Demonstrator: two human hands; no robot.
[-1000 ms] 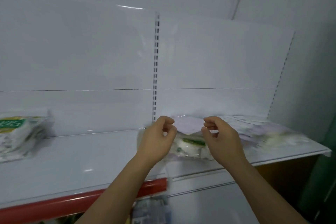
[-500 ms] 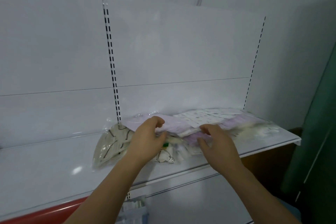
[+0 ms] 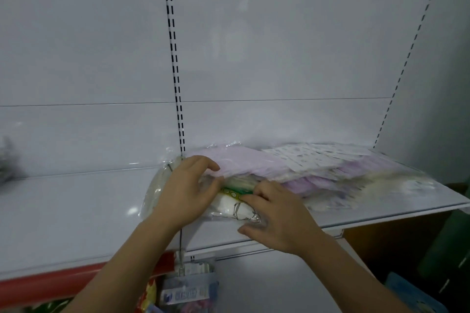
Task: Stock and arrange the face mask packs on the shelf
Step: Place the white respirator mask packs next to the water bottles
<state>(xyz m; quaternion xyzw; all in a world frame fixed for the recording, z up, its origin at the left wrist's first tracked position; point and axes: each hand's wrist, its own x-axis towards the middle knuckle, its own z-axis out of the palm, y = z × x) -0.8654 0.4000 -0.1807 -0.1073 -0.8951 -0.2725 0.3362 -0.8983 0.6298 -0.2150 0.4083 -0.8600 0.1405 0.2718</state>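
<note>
Both hands are working the pile of face mask packs (image 3: pixel 292 173) lying long-axis sideways along the shelf (image 3: pixel 76 211), stretching rightward: the left hand (image 3: pixel 187 194) is gripping its near-left end (fingers curled over), the right hand (image 3: pixel 276 213) pressing flat just beside.

Both hands on a heap of clear-wrapped face mask packs (image 3: pixel 318 173) lying on a white shelf (image 3: pixel 76 216). Left hand (image 3: pixel 187 192) over the heap's left end, fingers curled under a lilac pack (image 3: pixel 244 160); right hand (image 3: pixel 276 218) laid flat on a white pack with a green label (image 3: pixel 235 204). Below the shelf edge, a red price strip (image 3: pixel 50 284) and hanging packets (image 3: pixel 187 290), blurred
</note>
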